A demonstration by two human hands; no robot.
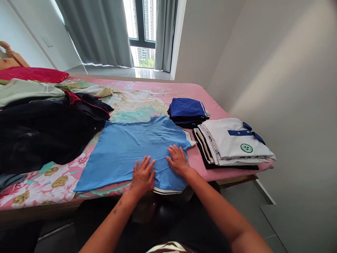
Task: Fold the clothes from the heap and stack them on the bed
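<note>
A light blue shirt (126, 144) lies spread flat near the front edge of the bed, its hem to the left and its collar end to the right. White and dark stripes trim the sleeve that hangs at the bed's edge. My left hand (143, 175) rests palm down on the shirt's near side, fingers apart. Further right, my right hand (179, 161) lies flat on the cloth near the shoulder and collar. Neither hand grips the fabric.
Right of the shirt stands a folded stack topped by a white polo shirt (223, 138). Behind it sits a pile with blue shorts or similar cloth (186, 108) on top. Loose dark clothes (47, 130) cover the bed's left. A red pillow (31, 74) lies far left.
</note>
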